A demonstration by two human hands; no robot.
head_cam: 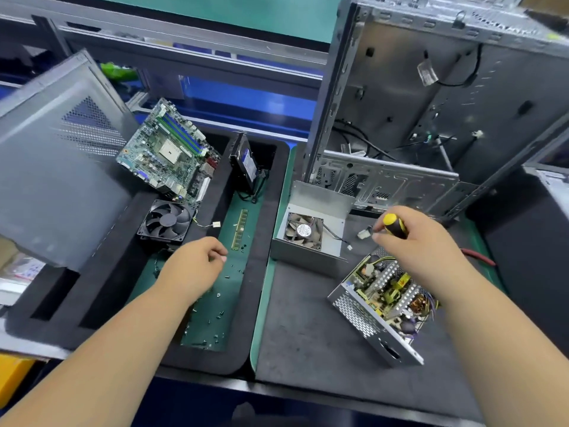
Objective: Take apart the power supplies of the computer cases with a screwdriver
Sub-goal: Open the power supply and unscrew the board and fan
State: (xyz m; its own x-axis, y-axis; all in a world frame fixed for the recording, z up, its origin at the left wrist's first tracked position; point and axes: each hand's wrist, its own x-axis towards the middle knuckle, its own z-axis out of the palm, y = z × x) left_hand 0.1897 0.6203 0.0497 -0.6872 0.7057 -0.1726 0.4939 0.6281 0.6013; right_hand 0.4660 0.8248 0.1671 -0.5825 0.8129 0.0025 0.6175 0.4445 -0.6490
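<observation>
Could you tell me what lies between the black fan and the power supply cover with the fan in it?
In the head view, a RAM stick and loose screws on the green mat.

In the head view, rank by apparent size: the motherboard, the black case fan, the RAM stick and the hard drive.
1. motherboard
2. black case fan
3. hard drive, standing on edge, so its ranking against the fan is unsure
4. RAM stick

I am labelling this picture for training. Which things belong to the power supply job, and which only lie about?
Belong to the job:
- screwdriver, held by the right hand
- opened power supply
- cover with fan
- loose screws below the left hand

Only lying about:
- motherboard
- black fan
- hard drive
- memory stick
</observation>
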